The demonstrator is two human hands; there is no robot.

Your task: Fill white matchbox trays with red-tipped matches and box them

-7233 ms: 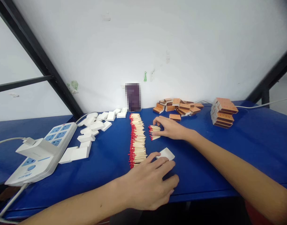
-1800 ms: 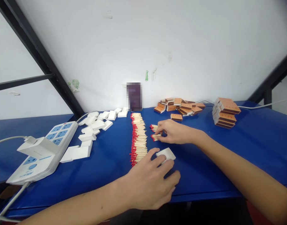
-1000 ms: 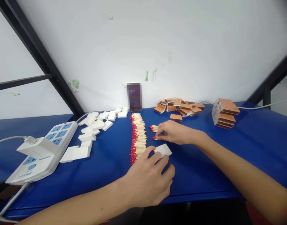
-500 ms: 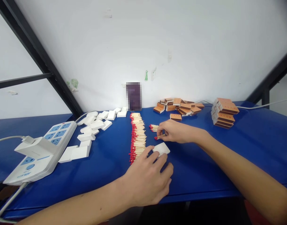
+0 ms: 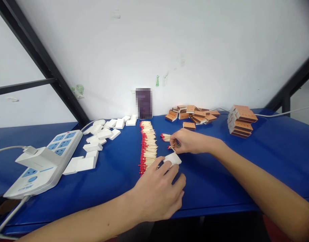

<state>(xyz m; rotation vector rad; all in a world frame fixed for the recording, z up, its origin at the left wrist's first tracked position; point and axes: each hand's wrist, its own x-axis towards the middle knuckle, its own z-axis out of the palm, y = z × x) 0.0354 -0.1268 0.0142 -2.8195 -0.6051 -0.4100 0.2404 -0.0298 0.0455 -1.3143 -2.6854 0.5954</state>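
My left hand (image 5: 161,190) is closed lightly round a small white matchbox tray (image 5: 174,158) near the front of the table. Just beyond the tray, my right hand (image 5: 186,141) pinches a few red-tipped matches (image 5: 170,147) between thumb and fingers. Right behind those fingers lies a small group of matches (image 5: 165,137), partly covered by the hand. To the left of both hands runs a long row of matches (image 5: 149,141), red heads facing left; the near end is hidden by my left hand.
White trays (image 5: 104,134) lie scattered on the left, beside a power strip (image 5: 49,183) with a plugged-in adapter. Orange matchbox sleeves (image 5: 200,114) are heaped at the back, and a stack of matchboxes (image 5: 241,121) stands to their right. A blurred dark rectangle (image 5: 144,103) leans against the wall.
The white tray has shifted slightly left and away from me, with my left hand. My right fingers have moved a little to the right, and the pinched matches lie at a different angle.
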